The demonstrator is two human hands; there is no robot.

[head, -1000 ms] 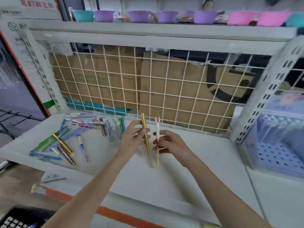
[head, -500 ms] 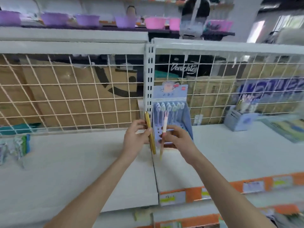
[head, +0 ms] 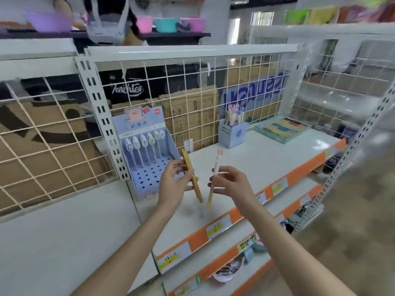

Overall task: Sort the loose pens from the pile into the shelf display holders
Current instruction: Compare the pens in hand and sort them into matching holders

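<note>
White shelf (head: 245, 159) backed by wire grid (head: 192, 86): at left, a blue pen display (head: 147, 154) holds upright pens. Before it, the left hand (head: 173, 184) pinches a gold pen (head: 192, 178); the right hand (head: 233, 184) pinches a pink-topped pen (head: 215, 167). Farther right stands a blue pen cup (head: 232, 133).

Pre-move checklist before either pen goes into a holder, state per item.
1. Left hand grips gold pen: ok.
2. Right hand pinches pink-topped pen: ok.
3. The two pens apart, not tangled: ok.
4. Free holes in the blue peg display: ok, the front rows show empty holes.
5. Matching pink-topped pens in the blue cup holder: ok, similar tops show there.
6. Matching holder for gold pen: cannot tell; the cup's contents are too small to read.
</note>
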